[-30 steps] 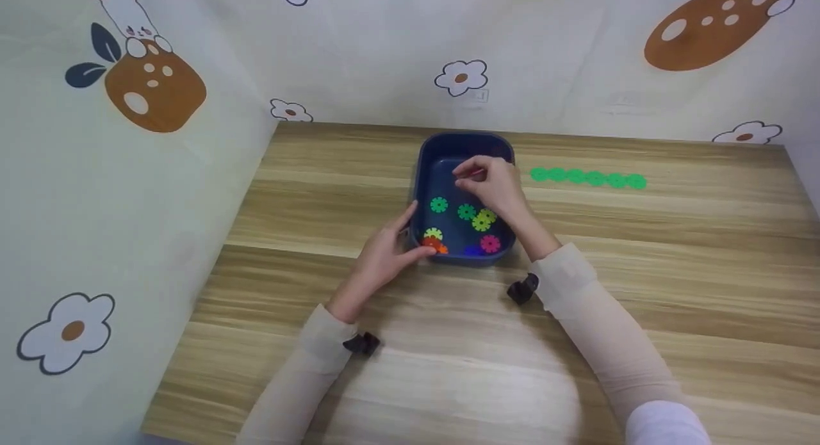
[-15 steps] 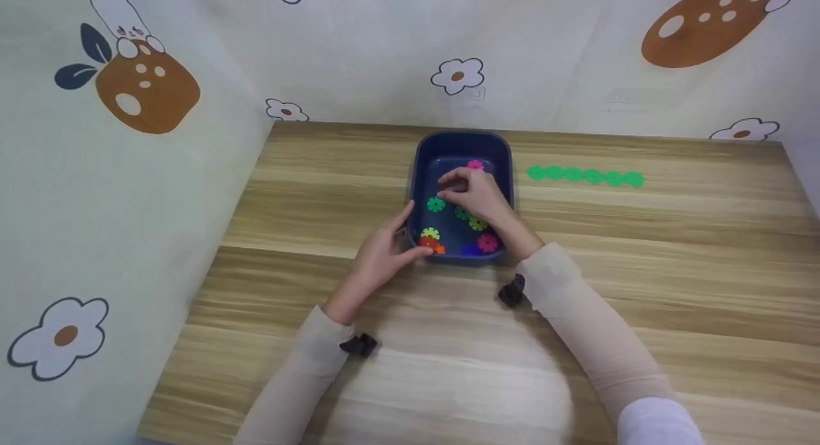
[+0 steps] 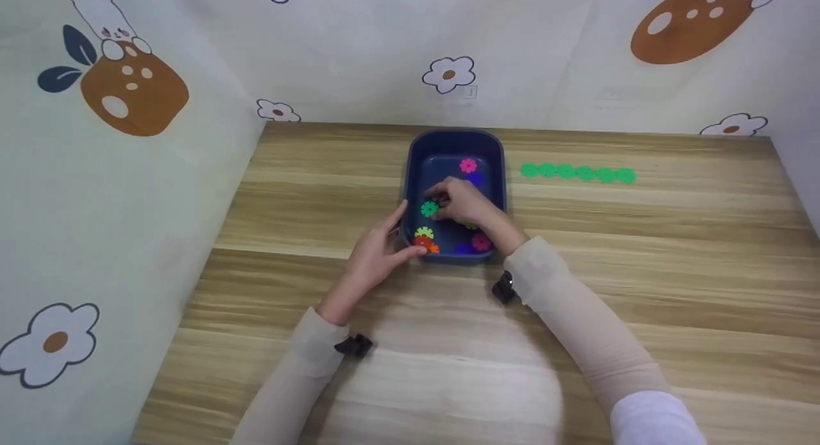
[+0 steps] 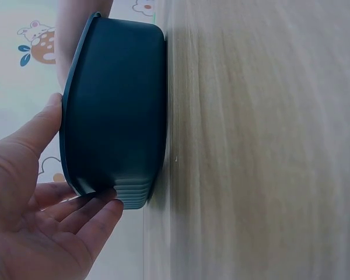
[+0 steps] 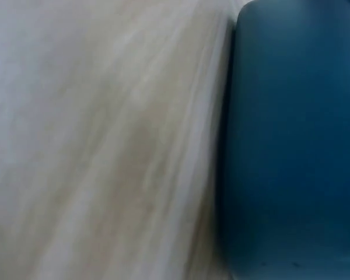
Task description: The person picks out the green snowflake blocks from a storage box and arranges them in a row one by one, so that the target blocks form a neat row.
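Note:
A dark blue plastic bin (image 3: 410,157) sits on the wooden table with several notched plastic snowflake discs inside. My left hand (image 3: 370,256) grips its near left corner, thumb at the near rim; in the left wrist view the fingers (image 4: 102,224) curl under the rim. My right hand (image 3: 467,202) is down inside the bin, thumb and fingers parted beside a green disc (image 3: 429,209). I cannot see whether it touches that disc. A pink disc (image 3: 468,166) and a blue disc (image 3: 474,179) lie beyond the hand. The right wrist view shows only the bin's outer wall (image 5: 297,146) and table.
Right of the bin, a straight row of green discs (image 3: 576,172) lies on the table (image 3: 640,253). Yellow (image 3: 423,232) and orange-red discs (image 3: 423,242) sit in the near left corner, a dark pink disc (image 3: 480,242) at the near right. A patterned wall covering (image 3: 359,54) stands behind.
My right hand has moved left and nearer within the bin, to the green disc, its thumb and fingers parting wider. Pink and blue discs beyond it came into sight. My left hand keeps its grip.

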### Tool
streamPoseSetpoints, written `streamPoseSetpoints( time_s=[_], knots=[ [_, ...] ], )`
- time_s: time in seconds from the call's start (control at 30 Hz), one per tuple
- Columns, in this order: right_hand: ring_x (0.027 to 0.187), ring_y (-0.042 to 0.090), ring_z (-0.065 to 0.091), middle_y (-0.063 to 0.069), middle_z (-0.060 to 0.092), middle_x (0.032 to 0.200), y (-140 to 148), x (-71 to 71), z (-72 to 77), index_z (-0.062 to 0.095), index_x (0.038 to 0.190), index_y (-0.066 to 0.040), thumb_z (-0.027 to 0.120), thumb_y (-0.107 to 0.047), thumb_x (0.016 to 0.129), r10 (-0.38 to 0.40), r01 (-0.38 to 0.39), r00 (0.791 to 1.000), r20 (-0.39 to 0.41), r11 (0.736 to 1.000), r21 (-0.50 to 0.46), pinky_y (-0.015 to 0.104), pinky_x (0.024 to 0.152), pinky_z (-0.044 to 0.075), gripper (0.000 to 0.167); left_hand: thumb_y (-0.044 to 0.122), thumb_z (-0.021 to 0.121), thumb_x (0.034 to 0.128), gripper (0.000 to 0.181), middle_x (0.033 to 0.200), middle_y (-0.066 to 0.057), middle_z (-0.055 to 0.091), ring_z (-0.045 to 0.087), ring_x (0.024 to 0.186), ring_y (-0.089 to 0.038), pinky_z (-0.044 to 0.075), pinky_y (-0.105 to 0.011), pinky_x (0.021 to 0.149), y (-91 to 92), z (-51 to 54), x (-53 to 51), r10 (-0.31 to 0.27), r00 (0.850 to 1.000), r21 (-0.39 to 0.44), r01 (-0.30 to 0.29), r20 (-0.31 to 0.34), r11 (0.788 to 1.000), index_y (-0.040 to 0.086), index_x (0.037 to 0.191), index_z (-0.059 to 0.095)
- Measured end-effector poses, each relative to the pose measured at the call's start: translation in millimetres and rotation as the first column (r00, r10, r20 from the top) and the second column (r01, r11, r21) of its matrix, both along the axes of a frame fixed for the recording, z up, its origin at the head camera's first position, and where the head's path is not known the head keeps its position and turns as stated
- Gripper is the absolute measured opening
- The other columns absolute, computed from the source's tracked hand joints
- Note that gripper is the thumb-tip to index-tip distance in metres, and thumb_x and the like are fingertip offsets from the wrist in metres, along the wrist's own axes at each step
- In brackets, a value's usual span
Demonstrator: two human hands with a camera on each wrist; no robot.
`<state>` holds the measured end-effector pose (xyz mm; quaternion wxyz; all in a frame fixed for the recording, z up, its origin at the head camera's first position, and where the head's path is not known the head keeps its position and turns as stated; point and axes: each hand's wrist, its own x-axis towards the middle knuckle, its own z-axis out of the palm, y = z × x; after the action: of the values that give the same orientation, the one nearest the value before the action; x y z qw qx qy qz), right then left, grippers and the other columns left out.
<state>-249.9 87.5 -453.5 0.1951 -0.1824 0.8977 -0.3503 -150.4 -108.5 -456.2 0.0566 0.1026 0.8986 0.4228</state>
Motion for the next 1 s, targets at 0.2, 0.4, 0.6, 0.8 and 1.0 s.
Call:
streamPoseSetpoints(
  time_s=[0.2, 0.4, 0.6, 0.8, 1.0],
  knots=[
    [0.107, 0.029, 0.061, 0.017, 0.062, 0.118, -3.6, 0.6, -3.4, 0.072, 0.117, -0.003, 0.077, -0.003, 0.084, 0.023, -0.019, 0.997, -0.069, 0.998, 0.061, 0.041, 0.097, 0.053, 0.034, 0.034, 0.079, 0.0841, 0.087, 0.156, -0.019, 0.041, 0.042, 0.144, -0.034, 0.037, -0.048, 0.118, -1.3, 1.4, 1.3, -0.003, 1.0, 0.0, 0.003, -0.013, 1.0, 0.014, 0.156, 0.035],
    [0.096, 0.024, 0.058, 0.014, 0.064, 0.108, -3.8, 0.7, -5.8, 0.071, 0.106, -0.003, 0.077, 0.001, 0.081, -0.012, 0.014, 0.997, -0.081, 1.0, 0.025, 0.037, 0.088, 0.054, 0.026, 0.035, 0.078, 0.0845, 0.087, 0.156, -0.019, 0.041, 0.041, 0.144, -0.035, 0.036, -0.049, 0.119, -2.9, 1.1, 2.0, -0.003, 1.0, 0.011, 0.003, 0.0, 1.0, 0.014, 0.156, 0.034],
    [0.081, 0.019, 0.063, 0.014, 0.073, 0.098, -0.9, 0.4, -5.3, 0.073, 0.1, -0.004, 0.073, 0.003, 0.085, -0.056, 0.053, 0.997, -0.044, 0.996, -0.073, 0.026, 0.069, 0.054, 0.017, 0.032, 0.078, 0.0856, 0.087, 0.159, -0.017, 0.038, 0.04, 0.145, -0.033, 0.035, -0.047, 0.12, -2.5, 1.0, 2.5, 0.005, 1.0, 0.026, -0.006, 0.031, 1.0, 0.014, 0.157, 0.032],
    [0.075, 0.015, 0.063, 0.013, 0.075, 0.096, 2.1, -0.1, -3.7, 0.076, 0.1, -0.006, 0.072, -0.001, 0.088, -0.082, 0.078, 0.996, -0.033, 0.99, -0.119, 0.02, 0.06, 0.05, 0.014, 0.03, 0.079, 0.0855, 0.086, 0.158, -0.017, 0.039, 0.041, 0.145, -0.033, 0.036, -0.046, 0.12, -1.1, 0.6, 1.8, 0.002, 1.0, 0.036, -0.003, 0.021, 0.999, 0.013, 0.156, 0.032],
    [0.076, 0.015, 0.065, 0.013, 0.076, 0.096, 4.7, -0.2, -2.0, 0.077, 0.101, -0.006, 0.072, -0.004, 0.088, -0.094, 0.089, 0.995, -0.031, 0.987, -0.132, 0.021, 0.06, 0.053, 0.014, 0.029, 0.079, 0.0854, 0.086, 0.158, -0.016, 0.04, 0.042, 0.144, -0.032, 0.037, -0.045, 0.119, -0.2, -1.4, 0.3, -0.005, 1.0, 0.052, 0.004, 0.009, 0.999, 0.013, 0.156, 0.033]
  ],
)
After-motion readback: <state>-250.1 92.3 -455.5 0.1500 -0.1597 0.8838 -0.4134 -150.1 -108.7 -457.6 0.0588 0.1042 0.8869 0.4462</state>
